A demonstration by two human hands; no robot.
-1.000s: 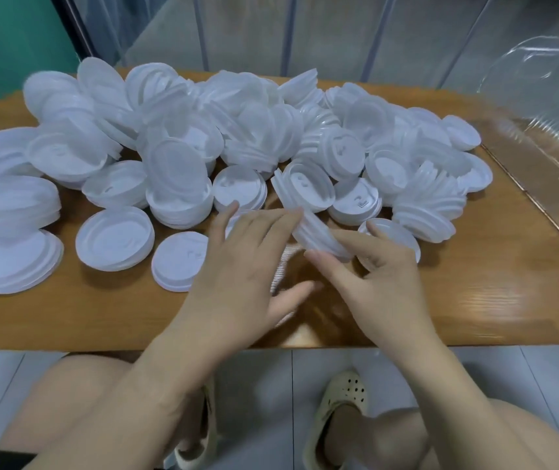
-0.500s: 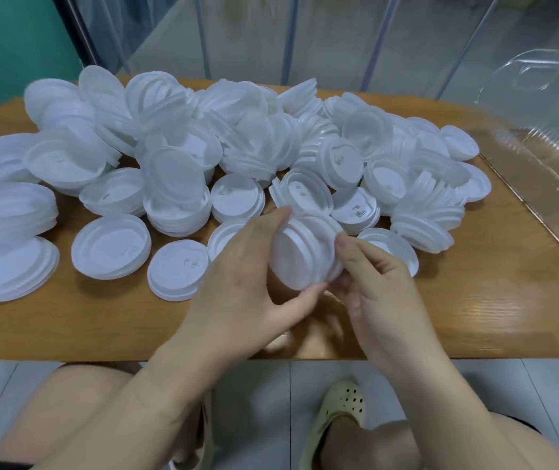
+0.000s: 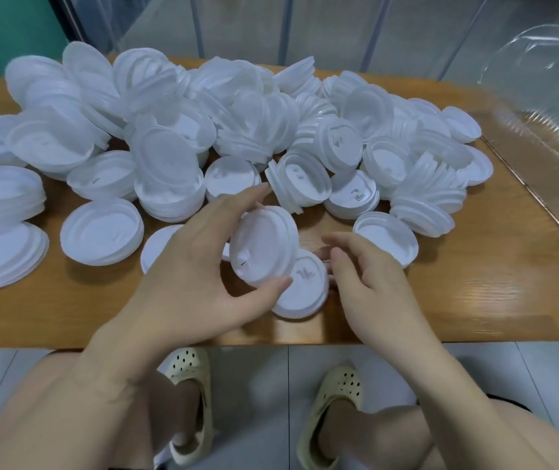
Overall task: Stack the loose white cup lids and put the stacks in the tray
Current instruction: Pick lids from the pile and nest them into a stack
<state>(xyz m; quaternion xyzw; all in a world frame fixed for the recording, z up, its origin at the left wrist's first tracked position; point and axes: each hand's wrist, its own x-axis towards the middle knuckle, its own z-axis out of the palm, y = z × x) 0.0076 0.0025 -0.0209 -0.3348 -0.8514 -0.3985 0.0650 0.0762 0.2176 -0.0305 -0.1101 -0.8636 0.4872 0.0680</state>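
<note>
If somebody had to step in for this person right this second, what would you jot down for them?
Left hand: grips a short stack of lids, tilted on edge, between thumb and fingers.
Right hand: fingers curled at the edge of a single lid lying flat on the table; actual grip cannot be told.
Pile of loose lids: covers the table's far half, some in short stacks.
Clear tray: far right, no lids visible inside.
Done: a few short stacks. Left: nearly everything, then fill the tray.
</note>
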